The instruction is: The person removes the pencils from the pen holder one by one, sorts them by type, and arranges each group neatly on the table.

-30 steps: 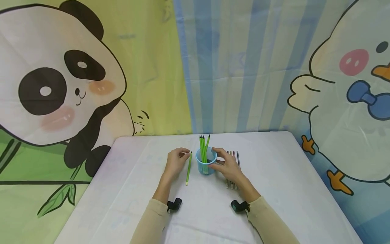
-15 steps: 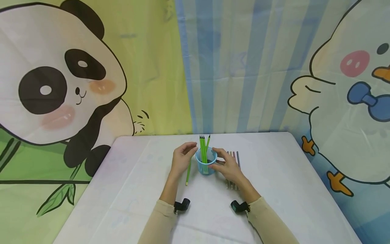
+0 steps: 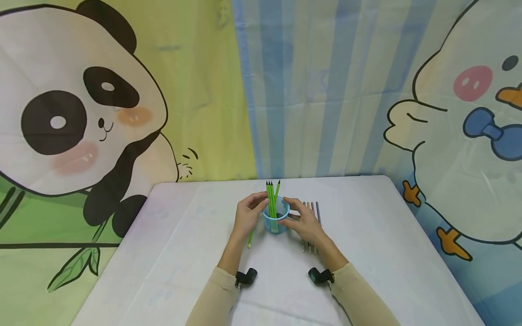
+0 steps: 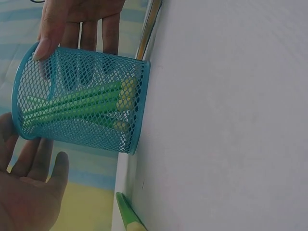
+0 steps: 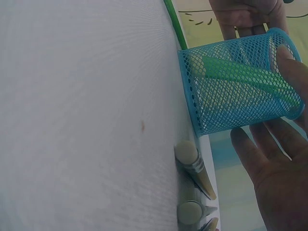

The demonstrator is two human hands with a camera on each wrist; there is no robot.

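A blue mesh pencil cup (image 3: 281, 217) stands upright on the white table with several green pencils (image 3: 271, 199) in it, points up. My right hand (image 3: 306, 222) grips the cup from the right, its thumb at the rim in the right wrist view and its fingers along the side. From the left, my left hand (image 3: 246, 215) holds the cup near the rim, thumb and fingertips touching it in the left wrist view. One more green pencil (image 3: 250, 240) lies on the table left of the cup, partly hidden behind the left hand.
Several slim pens or pencils (image 3: 318, 213) lie in a row right of the cup, partly behind the right hand; their pale round ends (image 5: 186, 151) show in the right wrist view. The table (image 3: 183, 253) meets a printed cloth backdrop (image 3: 310, 90) at its far edge.
My left hand has moved right from beside the loose pencil to the cup's left rim, now covering most of that pencil. The right hand and the cup stay in place.
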